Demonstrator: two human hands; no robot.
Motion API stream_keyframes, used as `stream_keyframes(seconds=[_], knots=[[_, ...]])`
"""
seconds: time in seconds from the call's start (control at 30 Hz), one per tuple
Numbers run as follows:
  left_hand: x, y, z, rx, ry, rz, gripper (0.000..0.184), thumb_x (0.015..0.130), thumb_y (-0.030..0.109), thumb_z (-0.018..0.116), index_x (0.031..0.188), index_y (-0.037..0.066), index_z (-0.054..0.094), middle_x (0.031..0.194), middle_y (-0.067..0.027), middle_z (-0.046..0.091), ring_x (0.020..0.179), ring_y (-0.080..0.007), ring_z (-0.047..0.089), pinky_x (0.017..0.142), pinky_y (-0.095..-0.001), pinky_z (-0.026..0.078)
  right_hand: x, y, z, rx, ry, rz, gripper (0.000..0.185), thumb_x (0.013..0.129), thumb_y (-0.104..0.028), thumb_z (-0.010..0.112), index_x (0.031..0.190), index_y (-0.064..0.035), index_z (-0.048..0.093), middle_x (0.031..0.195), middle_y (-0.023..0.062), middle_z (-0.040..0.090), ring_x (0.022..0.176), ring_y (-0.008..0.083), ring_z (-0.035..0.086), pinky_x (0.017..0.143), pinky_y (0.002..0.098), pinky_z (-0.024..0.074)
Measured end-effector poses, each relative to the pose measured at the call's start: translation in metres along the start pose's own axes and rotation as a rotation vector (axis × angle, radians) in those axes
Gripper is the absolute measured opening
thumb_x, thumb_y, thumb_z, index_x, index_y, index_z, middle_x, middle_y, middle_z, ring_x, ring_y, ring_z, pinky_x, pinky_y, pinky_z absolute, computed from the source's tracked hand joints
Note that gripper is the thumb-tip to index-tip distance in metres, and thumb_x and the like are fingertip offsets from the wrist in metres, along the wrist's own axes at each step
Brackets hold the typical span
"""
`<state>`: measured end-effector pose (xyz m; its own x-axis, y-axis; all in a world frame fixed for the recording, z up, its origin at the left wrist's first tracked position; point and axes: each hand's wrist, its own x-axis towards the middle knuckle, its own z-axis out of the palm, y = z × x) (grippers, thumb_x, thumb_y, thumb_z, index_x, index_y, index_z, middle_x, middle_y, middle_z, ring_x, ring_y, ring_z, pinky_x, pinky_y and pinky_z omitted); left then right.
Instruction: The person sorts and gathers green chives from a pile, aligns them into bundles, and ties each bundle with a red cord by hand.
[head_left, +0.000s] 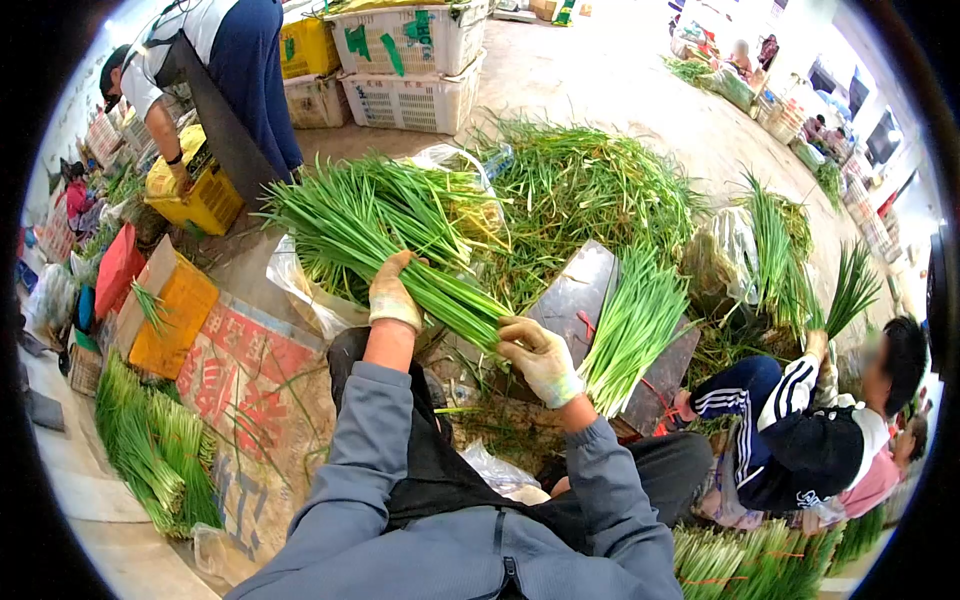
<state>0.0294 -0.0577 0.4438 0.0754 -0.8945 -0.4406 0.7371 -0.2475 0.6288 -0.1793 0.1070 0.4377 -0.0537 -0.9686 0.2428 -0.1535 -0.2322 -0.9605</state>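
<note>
A long bunch of green chives [440,290] lies slantwise across both my gloved hands. My left hand [396,292] is closed round its middle, with the leaf tips fanning out to the upper left. At the stem end, my right hand [541,360] grips the bunch with curled fingers. Just right of that hand, a neat pile of chives [632,325] rests on a dark board [590,268], where red ties also lie. Behind the held bunch, more chives [400,205] stick out of a white plastic bag [300,285].
A large heap of loose leaves [600,185] lies ahead. Stacked bundles [150,450] sit at left on cardboard [245,365]; tied bundles [750,560] lie at lower right. A seated co-worker [815,430] holds chives at right. Another person [225,80] bends over a yellow crate [205,190]. White crates [410,100] stand behind.
</note>
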Motion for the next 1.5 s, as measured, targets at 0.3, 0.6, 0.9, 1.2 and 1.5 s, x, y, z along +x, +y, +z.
stream_keyframes(seconds=[0.3, 0.6, 0.9, 1.2, 1.5], knots=[[0.019, 0.024, -0.020, 0.042, 0.054, 0.160, 0.023, 0.095, 0.021, 0.065, 0.114, 0.008, 0.066, 0.125, -0.0133, 0.060, 0.098, -0.0273, 0.059, 0.076, -0.0462, 0.054, -0.042, -0.020, -0.032, 0.015, -0.103, 0.011, 0.017, 0.088, -0.004, 0.068, 0.104, 0.0008, 0.068, 0.120, 0.0126, 0.065, 0.111, 0.0264, 0.059, 0.097, 0.0355, 0.0470], [0.030, 0.067, -0.041, -0.204, 0.112, 0.378, 0.017, 0.090, 0.024, 0.064, 0.089, 0.007, 0.062, 0.083, -0.0109, 0.066, 0.075, -0.0278, 0.063, 0.073, -0.0463, 0.054, -0.082, -0.022, -0.125, 0.608, 0.640, 0.126, 0.022, 0.103, -0.021, 0.057, 0.115, -0.0019, 0.056, 0.099, 0.0156, 0.069, 0.082, 0.0222, 0.070, 0.061, 0.0264, 0.0576], [0.008, 0.012, -0.019, 0.085, -0.305, 0.244, 0.027, 0.081, 0.027, 0.081, 0.087, 0.006, 0.065, 0.073, -0.0111, 0.066, 0.066, -0.0241, 0.065, 0.065, -0.0381, 0.057, -0.013, -0.022, -0.098, 0.570, 0.606, 0.185, 0.024, 0.097, -0.010, 0.062, 0.118, 0.0018, 0.059, 0.098, 0.0039, 0.061, 0.085, 0.0126, 0.058, 0.074, 0.0253, 0.0472], [-0.080, -0.015, -0.009, 0.366, -0.915, 0.232, 0.037, 0.096, 0.032, 0.065, 0.117, 0.002, 0.071, 0.121, -0.0145, 0.071, 0.109, -0.0250, 0.067, 0.096, -0.0360, 0.054, 0.006, -0.048, -0.031, -0.044, 0.244, 0.296, 0.028, 0.092, -0.013, 0.065, 0.113, 0.0048, 0.062, 0.103, 0.0131, 0.067, 0.096, 0.0195, 0.063, 0.088, 0.0335, 0.0508], [-0.050, -0.012, -0.013, 0.536, -0.867, 0.279, 0.024, 0.102, 0.018, 0.051, 0.109, 0.010, 0.073, 0.108, -0.0088, 0.072, 0.100, -0.0212, 0.066, 0.091, -0.0358, 0.053, -0.020, 0.013, -0.014, -0.572, 0.233, 0.245, 0.025, 0.087, -0.012, 0.074, 0.106, -0.0020, 0.062, 0.098, 0.0137, 0.071, 0.090, 0.0278, 0.068, 0.080, 0.0424, 0.0556]])
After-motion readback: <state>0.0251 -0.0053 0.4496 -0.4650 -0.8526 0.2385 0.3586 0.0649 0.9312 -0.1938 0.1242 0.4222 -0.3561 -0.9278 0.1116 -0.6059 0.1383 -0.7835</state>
